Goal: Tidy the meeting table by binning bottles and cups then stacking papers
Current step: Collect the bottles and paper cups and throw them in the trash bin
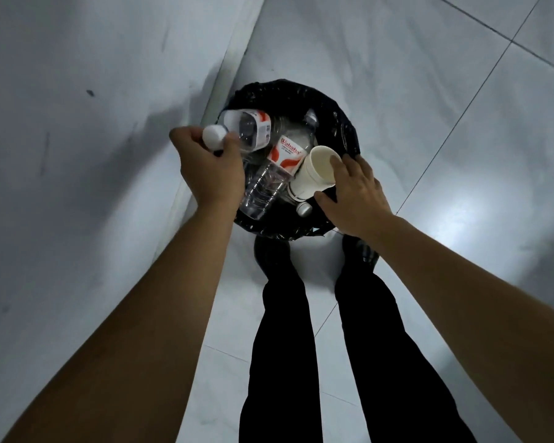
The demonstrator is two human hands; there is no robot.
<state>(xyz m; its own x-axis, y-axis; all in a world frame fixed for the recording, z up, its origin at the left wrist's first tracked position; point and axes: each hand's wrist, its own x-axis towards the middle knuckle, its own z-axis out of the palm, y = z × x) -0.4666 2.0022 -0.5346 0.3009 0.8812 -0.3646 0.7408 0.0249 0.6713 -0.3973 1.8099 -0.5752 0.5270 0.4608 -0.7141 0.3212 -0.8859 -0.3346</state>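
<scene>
Above the black-lined bin (pixel 343 123), the left hand (pixel 208 167) curls round a seemingly light, crushable water bottle (pixel 247 129) at its stiffer capped neck, while the right hand (pixel 355 193) pinches a flimsy paper cup (pixel 314 174) by its rim.

A clear capped bottle (pixel 248 131) and white paper cup (pixel 312 175) tilt over a labelled bottle (pixel 269 182) in the black-lined bin (pixel 349 129).

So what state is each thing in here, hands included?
Left hand: gripping the held bottle by its capped neck.
Held bottle: capped, over the bin.
Right hand: pinching the paper cup at its rim.
Paper cup: empty, tilted.
Binned bottle: lying inside the bin.
Bin: open, black-lined.
</scene>
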